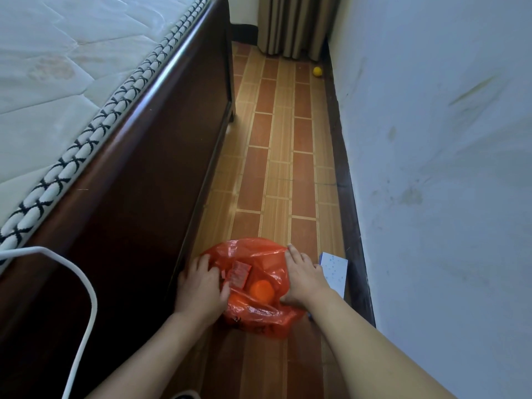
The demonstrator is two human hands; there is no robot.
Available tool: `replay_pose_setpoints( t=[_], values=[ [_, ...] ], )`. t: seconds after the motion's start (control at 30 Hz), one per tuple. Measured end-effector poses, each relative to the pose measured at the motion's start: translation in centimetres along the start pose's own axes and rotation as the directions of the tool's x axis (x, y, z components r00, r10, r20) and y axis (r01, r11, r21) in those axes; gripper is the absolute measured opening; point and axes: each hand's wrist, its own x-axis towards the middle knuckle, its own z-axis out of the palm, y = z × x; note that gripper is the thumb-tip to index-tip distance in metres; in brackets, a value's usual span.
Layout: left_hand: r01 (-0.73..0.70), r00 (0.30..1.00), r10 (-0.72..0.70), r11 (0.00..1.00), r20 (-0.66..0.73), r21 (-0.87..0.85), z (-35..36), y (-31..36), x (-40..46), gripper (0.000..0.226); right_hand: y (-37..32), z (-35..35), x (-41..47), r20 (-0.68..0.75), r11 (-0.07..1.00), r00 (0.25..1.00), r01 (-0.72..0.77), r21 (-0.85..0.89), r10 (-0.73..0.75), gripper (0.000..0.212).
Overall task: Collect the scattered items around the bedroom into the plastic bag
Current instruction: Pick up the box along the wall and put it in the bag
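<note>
The left hand (201, 286) and the right hand (302, 279) both grip the red plastic bag (259, 312) on the floor (276, 168), fingers curled on its edges, holding it open. A round orange item (261, 290) lies inside. A white box (334, 273) touches the bag at 3 o'clock. A yellow ball (317, 72) lies far away at 12 o'clock, near the curtain (290, 24)

No text, label, brand, number or sign can be read anywhere. The red plastic bag (256, 283) on the floor carries dark print along its near lower edge, but the marks are crumpled and too small to make out.
</note>
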Motion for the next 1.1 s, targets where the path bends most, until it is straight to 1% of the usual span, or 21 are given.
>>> replay_pose_setpoints(
  t=[0.07, 0.1, 0.17, 0.23, 0.3, 0.37, 0.4, 0.43, 0.47, 0.5, 0.53, 0.57, 0.63, 0.67, 0.73, 0.8, 0.83, 0.9, 1.0, 1.1],
  values=[
    [-0.163, 0.979, 0.165, 0.986, -0.123, 0.029, -0.5, 0.7, 0.2, 0.036, 0.2, -0.4, 0.1, -0.036, 0.998, 0.999, 0.013, 0.058, -0.011, 0.125],
    [-0.221, 0.963, 0.226, 0.974, -0.148, 0.05, -0.5, 1.1, 0.2, 0.04, 0.3, -0.6, 0.1, -0.066, 0.996, 0.998, 0.022, 0.086, -0.017, 0.119],
    [-0.264, 0.958, 0.271, 0.961, -0.095, 0.076, -0.5, 1.4, 0.2, 0.057, 0.4, -1.1, 0.0, -0.152, 0.988, 0.987, 0.068, 0.141, -0.047, 0.102],
    [-0.245, 0.97, 0.244, 0.966, 0.016, 0.08, -0.2, 1.1, 0.1, 0.077, 0.5, -1.7, 0.0, -0.276, 0.961, 0.959, 0.136, 0.241, -0.066, 0.084],
    [-0.218, 0.973, 0.209, 0.972, 0.101, 0.09, -0.1, 0.8, -0.1, 0.09, 1.0, -2.3, 0.3, -0.454, 0.908, 0.891, 0.178, 0.378, 0.015, 0.065],
    [-0.212, 0.972, 0.203, 0.974, 0.118, 0.074, -0.1, 1.0, -0.2, 0.093, 2.3, -2.5, 0.5, -0.608, 0.866, 0.776, 0.179, 0.468, 0.168, 0.04],
    [-0.215, 0.972, 0.208, 0.975, 0.112, 0.059, 0.0, 1.3, -0.3, 0.093, 3.2, -2.3, 0.5, -0.628, 0.863, 0.742, 0.141, 0.486, 0.233, 0.03],
    [-0.223, 0.97, 0.218, 0.974, 0.104, 0.043, -0.1, 1.6, -0.3, 0.092, 4.0, -1.9, 0.5, -0.604, 0.866, 0.746, 0.074, 0.494, 0.28, 0.026],
    [-0.233, 0.968, 0.229, 0.972, 0.098, 0.026, -0.1, 1.8, -0.3, 0.091, 4.9, -1.1, 0.5, -0.531, 0.874, 0.788, -0.021, 0.486, 0.314, 0.029],
    [-0.24, 0.967, 0.238, 0.971, 0.09, 0.012, -0.2, 2.0, -0.3, 0.089, 5.5, -0.1, 0.6, -0.418, 0.878, 0.841, -0.13, 0.46, 0.343, 0.039],
    [-0.243, 0.967, 0.242, 0.97, 0.08, -0.002, -0.4, 2.1, -0.3, 0.088, 6.0, 1.0, 0.7, -0.284, 0.877, 0.883, -0.236, 0.418, 0.373, 0.054],
    [-0.245, 0.966, 0.246, 0.969, 0.076, -0.015, -0.4, 2.1, -0.3, 0.087, 6.3, 2.1, 0.7, -0.154, 0.872, 0.904, -0.322, 0.368, 0.399, 0.069],
    [-0.259, 0.963, 0.261, 0.965, 0.074, -0.039, -0.4, 2.1, -0.4, 0.086, 6.6, 3.9, 0.7, 0.044, 0.845, 0.894, -0.436, 0.31, 0.445, 0.091],
    [-0.266, 0.961, 0.269, 0.963, 0.07, -0.055, -0.3, 2.1, -0.4, 0.085, 6.8, 4.6, 0.9, 0.105, 0.825, 0.877, -0.477, 0.303, 0.469, 0.095],
    [-0.274, 0.959, 0.279, 0.958, 0.053, -0.091, -0.3, 2.2, -0.4, 0.083, 7.2, 5.6, 1.5, 0.16, 0.777, 0.839, -0.543, 0.318, 0.52, 0.096],
    [-0.272, 0.96, 0.277, 0.956, 0.031, -0.109, -0.3, 2.2, -0.3, 0.079, 7.7, 6.1, 2.0, 0.172, 0.732, 0.806, -0.587, 0.344, 0.566, 0.096],
    [-0.269, 0.962, 0.273, 0.956, 0.022, -0.118, -0.4, 2.2, -0.2, 0.078, 7.9, 6.3, 2.2, 0.171, 0.719, 0.795, -0.601, 0.348, 0.582, 0.1],
    [-0.265, 0.963, 0.268, 0.954, 0.008, -0.138, -0.4, 2.0, -0.1, 0.076, 8.4, 6.7, 2.4, 0.159, 0.702, 0.772, -0.629, 0.334, 0.615, 0.114],
    [-0.27, 0.962, 0.272, 0.952, -0.008, -0.141, -0.4, 1.7, -0.1, 0.074, 9.0, 7.8, 2.6, 0.151, 0.699, 0.772, -0.626, 0.345, 0.617, 0.13],
    [-0.26, 0.965, 0.262, 0.956, -0.004, -0.135, -0.2, 1.7, -0.2, 0.074, 9.2, 8.3, 2.8, 0.151, 0.698, 0.781, -0.613, 0.37, 0.605, 0.135]
  ],
)
